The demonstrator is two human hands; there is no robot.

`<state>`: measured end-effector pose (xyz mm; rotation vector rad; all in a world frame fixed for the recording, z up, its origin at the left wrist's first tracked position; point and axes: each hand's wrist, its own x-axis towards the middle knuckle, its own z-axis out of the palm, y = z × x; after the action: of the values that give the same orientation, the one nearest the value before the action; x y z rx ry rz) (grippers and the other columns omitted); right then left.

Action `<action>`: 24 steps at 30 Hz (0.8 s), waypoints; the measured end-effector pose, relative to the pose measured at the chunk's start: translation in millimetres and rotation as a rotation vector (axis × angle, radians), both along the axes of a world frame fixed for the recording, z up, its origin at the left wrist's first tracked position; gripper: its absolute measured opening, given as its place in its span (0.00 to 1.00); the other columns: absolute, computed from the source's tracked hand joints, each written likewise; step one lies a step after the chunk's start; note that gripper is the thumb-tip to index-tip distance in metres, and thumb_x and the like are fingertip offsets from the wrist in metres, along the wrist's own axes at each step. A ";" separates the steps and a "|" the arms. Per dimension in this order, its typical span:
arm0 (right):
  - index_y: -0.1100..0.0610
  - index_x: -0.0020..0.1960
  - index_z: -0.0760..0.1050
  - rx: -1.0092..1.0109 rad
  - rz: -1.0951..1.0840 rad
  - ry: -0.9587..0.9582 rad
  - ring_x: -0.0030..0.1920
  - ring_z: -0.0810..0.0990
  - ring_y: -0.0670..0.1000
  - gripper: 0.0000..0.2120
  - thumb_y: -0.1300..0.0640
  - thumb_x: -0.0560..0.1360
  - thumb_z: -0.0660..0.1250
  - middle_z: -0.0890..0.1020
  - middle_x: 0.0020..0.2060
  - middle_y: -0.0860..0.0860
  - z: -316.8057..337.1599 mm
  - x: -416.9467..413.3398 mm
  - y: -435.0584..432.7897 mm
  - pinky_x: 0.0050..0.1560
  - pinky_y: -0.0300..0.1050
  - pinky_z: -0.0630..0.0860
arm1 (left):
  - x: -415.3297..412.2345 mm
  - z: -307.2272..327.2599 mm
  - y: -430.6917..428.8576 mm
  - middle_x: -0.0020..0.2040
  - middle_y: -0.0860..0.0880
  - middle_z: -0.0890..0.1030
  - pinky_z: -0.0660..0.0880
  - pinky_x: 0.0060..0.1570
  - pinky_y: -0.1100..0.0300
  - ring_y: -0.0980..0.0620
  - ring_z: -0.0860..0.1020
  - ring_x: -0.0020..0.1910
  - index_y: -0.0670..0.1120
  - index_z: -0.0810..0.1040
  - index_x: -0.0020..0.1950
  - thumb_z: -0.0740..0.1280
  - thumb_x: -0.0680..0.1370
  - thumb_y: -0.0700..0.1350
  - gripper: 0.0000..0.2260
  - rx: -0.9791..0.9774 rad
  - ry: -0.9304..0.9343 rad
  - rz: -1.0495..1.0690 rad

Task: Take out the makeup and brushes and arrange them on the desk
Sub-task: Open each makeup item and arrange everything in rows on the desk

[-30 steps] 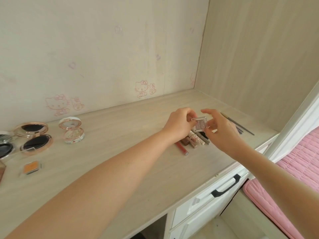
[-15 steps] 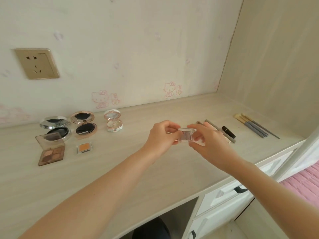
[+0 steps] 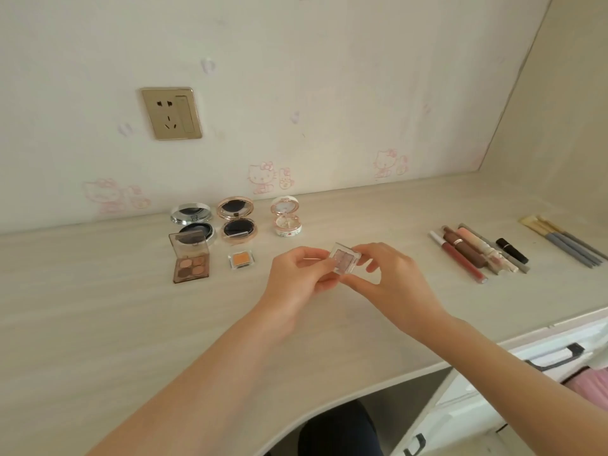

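Both hands hold a small clear eyeshadow case [image 3: 344, 261] with mauve pans above the middle of the pale wooden desk [image 3: 98, 324]. My left hand [image 3: 297, 278] pinches its left side, my right hand [image 3: 385, 274] its right side. At the back left stand three open round compacts: silver [image 3: 192, 222], gold [image 3: 236, 223] and white floral [image 3: 287, 221]. In front of them lie a brown four-pan palette [image 3: 190, 262] and a small orange pan [image 3: 241, 260]. To the right lie lip products and pencils [image 3: 477, 251], then brushes [image 3: 562, 240].
A gold wall socket [image 3: 171, 113] sits on the wall above the compacts. White drawers with a black handle [image 3: 556, 358] are under the desk's right end, with pink fabric beside them. The side panel closes off the desk's right end.
Both hands have carried the small case leftwards from above the lip products to the desk's middle. The view swung left, so the socket, compacts and palette came into sight.
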<state>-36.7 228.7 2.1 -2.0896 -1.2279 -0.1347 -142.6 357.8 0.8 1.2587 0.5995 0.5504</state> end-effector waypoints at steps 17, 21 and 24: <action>0.52 0.68 0.72 -0.128 0.276 -0.067 0.58 0.75 0.48 0.26 0.48 0.72 0.72 0.76 0.58 0.46 -3.6 -55.0 45.1 0.58 0.42 0.72 | -77.8 -9.8 36.7 0.42 0.45 0.85 0.79 0.40 0.61 0.53 0.80 0.38 0.43 0.85 0.46 0.74 0.72 0.40 0.04 -0.069 0.034 0.061; 0.53 0.65 0.74 -0.044 0.253 -0.046 0.55 0.75 0.46 0.24 0.46 0.73 0.71 0.77 0.55 0.44 0.0 -61.6 47.6 0.56 0.40 0.72 | -81.7 -6.6 38.2 0.48 0.43 0.85 0.80 0.43 0.60 0.51 0.83 0.42 0.44 0.86 0.46 0.73 0.70 0.44 0.07 -0.306 -0.082 -0.027; 0.52 0.64 0.75 0.004 0.252 -0.016 0.55 0.75 0.45 0.22 0.46 0.72 0.71 0.75 0.54 0.43 1.2 -66.1 50.8 0.55 0.38 0.72 | -83.3 -6.2 38.3 0.54 0.39 0.83 0.81 0.49 0.52 0.41 0.82 0.52 0.42 0.85 0.49 0.73 0.70 0.46 0.11 -0.421 -0.135 -0.111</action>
<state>-102.8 279.5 3.3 -1.9140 -1.4865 -0.0385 -226.0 396.1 -5.4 0.8438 0.4975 0.3872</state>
